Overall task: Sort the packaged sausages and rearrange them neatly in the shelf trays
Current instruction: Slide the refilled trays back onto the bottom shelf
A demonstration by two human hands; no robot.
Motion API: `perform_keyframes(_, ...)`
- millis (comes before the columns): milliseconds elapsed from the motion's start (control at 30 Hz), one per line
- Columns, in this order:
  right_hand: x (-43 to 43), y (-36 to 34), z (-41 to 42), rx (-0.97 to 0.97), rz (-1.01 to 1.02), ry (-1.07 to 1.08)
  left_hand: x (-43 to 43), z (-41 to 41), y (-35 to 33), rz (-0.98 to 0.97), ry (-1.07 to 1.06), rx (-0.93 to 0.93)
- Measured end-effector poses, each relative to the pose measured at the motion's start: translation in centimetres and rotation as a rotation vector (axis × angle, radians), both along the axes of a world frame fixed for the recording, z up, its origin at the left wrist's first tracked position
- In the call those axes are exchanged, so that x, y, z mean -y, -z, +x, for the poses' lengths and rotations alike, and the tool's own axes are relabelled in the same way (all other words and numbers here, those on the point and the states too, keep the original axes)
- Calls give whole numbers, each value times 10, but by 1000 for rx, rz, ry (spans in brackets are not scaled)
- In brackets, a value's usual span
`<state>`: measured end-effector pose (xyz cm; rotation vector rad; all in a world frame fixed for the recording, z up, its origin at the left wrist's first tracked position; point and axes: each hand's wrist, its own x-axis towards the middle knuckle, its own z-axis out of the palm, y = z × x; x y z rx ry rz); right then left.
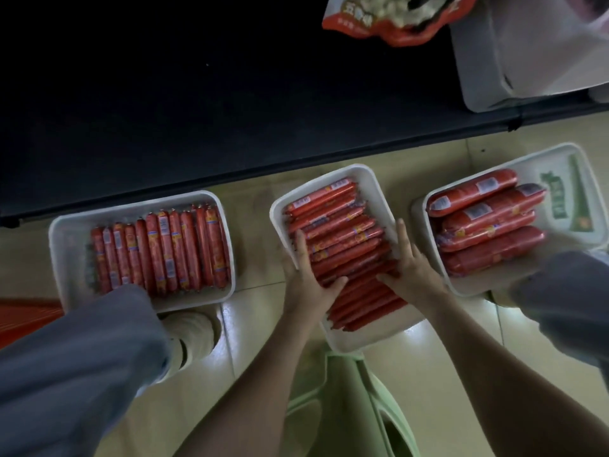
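Note:
Three white trays stand on the tiled floor. The left tray [62, 258] holds a row of thin red sausages [158, 252] standing side by side. The middle tray [359, 338] is packed with red sausages [336, 232] lying crosswise. The right tray [560, 166] holds fat red sausages [487, 219] stacked at its left. My left hand [308, 275] lies on the left ends of the middle tray's sausages, fingers straight, thumb across them. My right hand [407, 268] presses the right ends the same way, fingers pointing up along the tray's wall.
A dark shelf [197, 94] fills the upper part of the view. On it at the upper right stand an empty white tray [534, 61] and a red snack bag [389, 18]. My knees flank the trays, and a green stool [349, 407] is under me.

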<state>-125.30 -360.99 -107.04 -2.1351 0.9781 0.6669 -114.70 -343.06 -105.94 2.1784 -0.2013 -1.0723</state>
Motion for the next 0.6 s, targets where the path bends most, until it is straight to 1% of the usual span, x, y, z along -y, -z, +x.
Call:
perform_keyframes(67, -1, 3, -4, 34, 109, 146, 0, -13, 1, -68, -191, -141)
perform_keyframes(133, 1, 6, -1, 7, 141, 257, 3, -26, 1, -78, -304, -261)
perform_keyframes(167, 2, 8, 0, -23, 141, 297, 5, -30, 1, -67, -348, -282)
perform_keyframes(267, -1, 4, 0, -63, 108, 344, 7, -33, 0, -54, -399, -290)
perform_keyframes(367, -9, -12, 0, -32, 96, 358, 4, -29, 0, -71, -414, -265)
perform_keyframes(500, -21, -41, 11, 69, 48, 353, 0, -19, -12, -160, -443, -205)
perform_keyframes(600, -28, -57, 15, 108, 10, 354, -3, -13, -32, -240, -440, -165)
